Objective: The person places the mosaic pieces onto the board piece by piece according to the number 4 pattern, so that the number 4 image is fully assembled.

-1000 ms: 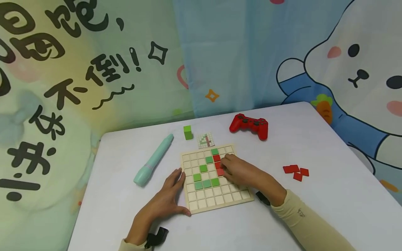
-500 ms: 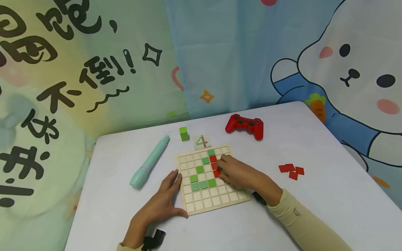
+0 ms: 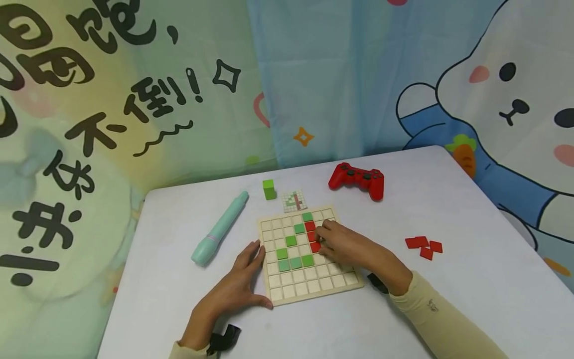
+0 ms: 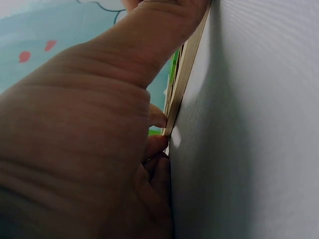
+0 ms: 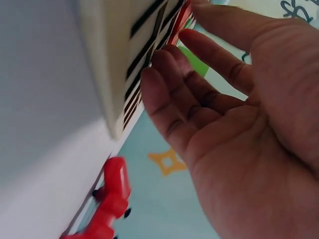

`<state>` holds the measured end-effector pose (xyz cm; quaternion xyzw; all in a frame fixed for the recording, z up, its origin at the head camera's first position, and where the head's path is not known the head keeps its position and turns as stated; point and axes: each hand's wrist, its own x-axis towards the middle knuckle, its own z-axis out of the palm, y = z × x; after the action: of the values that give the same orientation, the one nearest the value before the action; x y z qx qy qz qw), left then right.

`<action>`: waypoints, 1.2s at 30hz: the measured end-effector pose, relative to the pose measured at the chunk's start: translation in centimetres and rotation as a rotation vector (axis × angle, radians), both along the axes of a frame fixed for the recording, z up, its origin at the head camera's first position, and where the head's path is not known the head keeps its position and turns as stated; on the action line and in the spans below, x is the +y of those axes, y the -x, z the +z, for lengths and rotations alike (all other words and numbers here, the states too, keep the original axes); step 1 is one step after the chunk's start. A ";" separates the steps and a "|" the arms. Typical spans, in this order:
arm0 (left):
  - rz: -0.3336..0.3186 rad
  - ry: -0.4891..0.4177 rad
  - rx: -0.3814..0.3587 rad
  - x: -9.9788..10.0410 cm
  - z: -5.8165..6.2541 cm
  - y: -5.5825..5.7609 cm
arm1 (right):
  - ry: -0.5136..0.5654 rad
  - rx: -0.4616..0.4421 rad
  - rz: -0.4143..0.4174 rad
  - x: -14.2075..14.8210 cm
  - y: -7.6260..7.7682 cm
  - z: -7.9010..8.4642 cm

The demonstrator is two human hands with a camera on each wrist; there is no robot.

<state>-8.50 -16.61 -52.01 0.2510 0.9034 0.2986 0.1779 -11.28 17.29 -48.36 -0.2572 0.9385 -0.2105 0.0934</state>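
A pale wooden grid board [image 3: 289, 291] lies on the white table, with several green tiles [image 3: 291, 241] and a column of red tiles [image 3: 311, 237] in its squares. My left hand [image 3: 235, 289] rests along the board's left side, fingers at the edge and thumb by the near corner. Over the right half of the board is my right hand [image 3: 343, 244], its index finger and thumb touching the red column. The right wrist view shows this hand [image 5: 214, 114] with loosely bent fingers close to the board's surface; its palm hides some squares in the head view.
Behind the board lies a small pattern card [image 3: 294, 201], beside a green block [image 3: 269, 189]. A red game controller [image 3: 357, 181] sits at the back, loose red tiles [image 3: 423, 246] at the right. A teal microphone-shaped object [image 3: 219, 229] lies left of the board.
The head view sways slightly and comes back. Both hands keep their places at the board, with only small finger shifts of the right hand at the red tiles.
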 end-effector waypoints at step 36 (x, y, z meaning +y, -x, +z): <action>-0.005 0.016 -0.011 -0.1 0.4 -0.1 | 0.043 -0.046 -0.656 19.8 -8.2 -2.6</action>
<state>-8.44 -16.70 -51.65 0.2504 0.9042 0.2921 0.1857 -3.13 37.06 -50.97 0.0618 0.9643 -0.2548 0.0362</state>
